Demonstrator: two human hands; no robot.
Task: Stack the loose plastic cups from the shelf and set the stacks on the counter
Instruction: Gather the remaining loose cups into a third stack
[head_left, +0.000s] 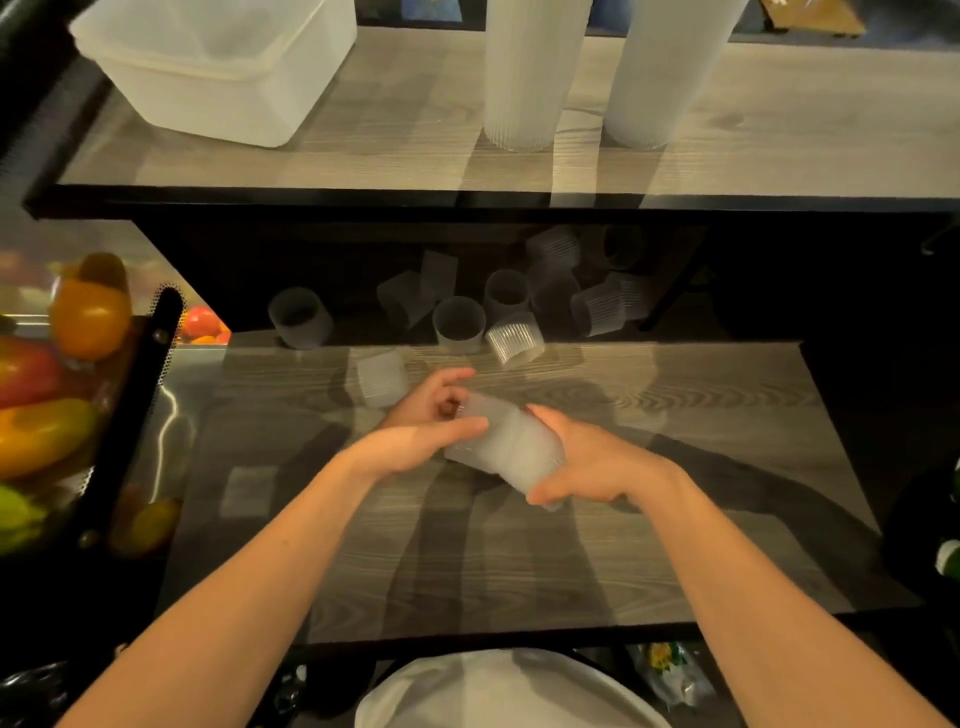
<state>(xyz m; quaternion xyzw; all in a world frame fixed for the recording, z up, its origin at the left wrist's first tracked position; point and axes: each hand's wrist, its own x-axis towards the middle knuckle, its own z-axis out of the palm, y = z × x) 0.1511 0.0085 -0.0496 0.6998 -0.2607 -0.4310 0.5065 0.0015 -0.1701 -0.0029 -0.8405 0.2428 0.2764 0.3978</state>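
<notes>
Head view shows left hand (415, 441) and right hand (592, 467) each with a closed grip on the short tilted stack of frosted plastic cups (506, 447) above the wooden shelf (675, 415), where uneven pressure could jam or spill it.

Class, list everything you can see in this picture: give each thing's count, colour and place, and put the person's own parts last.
tall cup stacks: two, frosted white, upper counter
tub: one, translucent white, counter's left
loose cups: about a dozen, clear, back of lower shelf
held stack: one, clear, between both hands
peppers: several, orange, red, yellow, left edge
left hand: one, grips the stack's far end
right hand: one, grips its near end
</notes>
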